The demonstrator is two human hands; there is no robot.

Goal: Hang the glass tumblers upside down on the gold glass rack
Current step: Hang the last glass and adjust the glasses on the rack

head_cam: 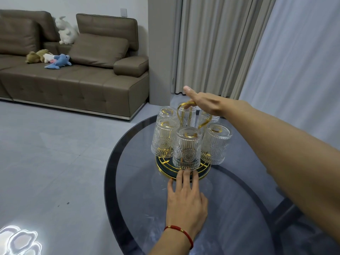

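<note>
Table: round glass table (239, 208), on which the gold rack (166, 165) was placed.
Tumblers: six glass tumblers (187, 150) were hung upside down on the rack.
Left hand (185, 207): laid flat, released, fingertips touching the rack base.
Right hand (204, 103): rested on the rack's handle (185, 103); grip could not be told.

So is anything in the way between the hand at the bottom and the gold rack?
No, nothing visible. The left hand lies flat on the glass table, its fingertips right at the near edge of the gold rack. Six tumblers already hang on it, the nearest tumbler just above those fingertips.
</note>
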